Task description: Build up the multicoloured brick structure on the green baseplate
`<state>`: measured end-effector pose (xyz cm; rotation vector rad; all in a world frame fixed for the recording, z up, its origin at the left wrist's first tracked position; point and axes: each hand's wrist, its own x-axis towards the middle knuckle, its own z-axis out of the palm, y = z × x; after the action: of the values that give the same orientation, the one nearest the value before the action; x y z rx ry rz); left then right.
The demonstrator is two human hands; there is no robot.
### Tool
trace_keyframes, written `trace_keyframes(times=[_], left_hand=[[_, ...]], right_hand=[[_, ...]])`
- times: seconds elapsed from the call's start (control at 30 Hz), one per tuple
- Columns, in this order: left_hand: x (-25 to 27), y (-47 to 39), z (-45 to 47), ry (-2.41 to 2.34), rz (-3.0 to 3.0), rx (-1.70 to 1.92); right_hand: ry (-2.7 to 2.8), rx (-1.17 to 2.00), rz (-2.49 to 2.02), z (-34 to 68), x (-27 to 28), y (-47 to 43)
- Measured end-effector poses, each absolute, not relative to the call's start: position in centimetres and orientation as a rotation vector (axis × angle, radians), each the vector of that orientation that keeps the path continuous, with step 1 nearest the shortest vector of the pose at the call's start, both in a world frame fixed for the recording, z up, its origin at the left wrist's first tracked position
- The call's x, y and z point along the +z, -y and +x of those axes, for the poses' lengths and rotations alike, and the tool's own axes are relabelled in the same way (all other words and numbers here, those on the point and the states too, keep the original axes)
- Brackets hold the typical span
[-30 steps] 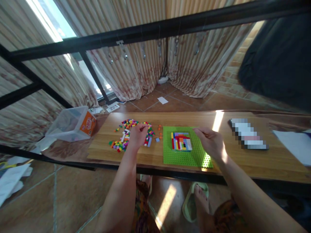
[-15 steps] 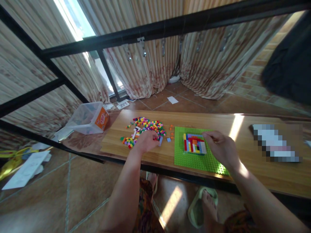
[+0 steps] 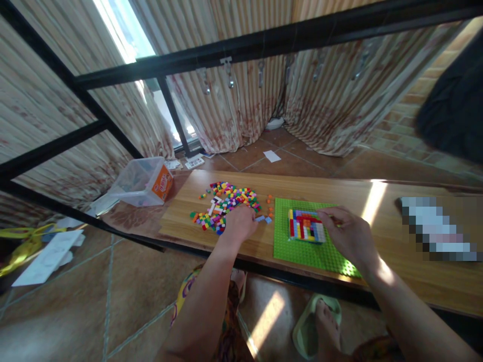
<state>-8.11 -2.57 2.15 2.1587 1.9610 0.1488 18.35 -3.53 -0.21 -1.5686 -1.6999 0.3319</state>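
Note:
My left hand [image 3: 241, 222] is closed, fingers curled down at the right edge of a pile of small colourful building bricks [image 3: 222, 205]. Whatever it may hold is hidden under the fingers. Just right of its fingertips lie two light blue bricks [image 3: 268, 220]. On a green studded baseplate [image 3: 283, 246] sits a low block of red, yellow, blue and white bricks [image 3: 305, 225]. My right hand [image 3: 349, 235] hovers at the block's upper right corner, thumb and fingers pinched together. I cannot make out anything between them.
Several orange bricks [image 3: 269, 200] lie between pile and baseplate on the wooden tabletop [image 3: 181, 211]. A clear plastic box with an orange label [image 3: 141, 182] stands beyond the left end. A blurred-out object [image 3: 433, 226] lies on the right. A black metal rail [image 3: 241, 48] crosses behind.
My left hand has moved slightly right and its fingers have turned down toward the bricks. A light blue brick beside it has shifted. My right hand keeps its pinch near the block.

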Motion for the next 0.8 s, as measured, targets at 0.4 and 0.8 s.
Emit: trace_keyframes(times=[0.4, 0.8], left_hand=[[2.5, 2.9, -6.3, -1.358, 2.123, 0.510], [2.1, 3.3, -2.3, -1.096, 2.130, 0.506]], right_hand=[[1.783, 0.587, -1.296, 17.1, 1.4, 4.9], [1.996, 0.586, -1.312, 18.3, 1.0, 5.6]])
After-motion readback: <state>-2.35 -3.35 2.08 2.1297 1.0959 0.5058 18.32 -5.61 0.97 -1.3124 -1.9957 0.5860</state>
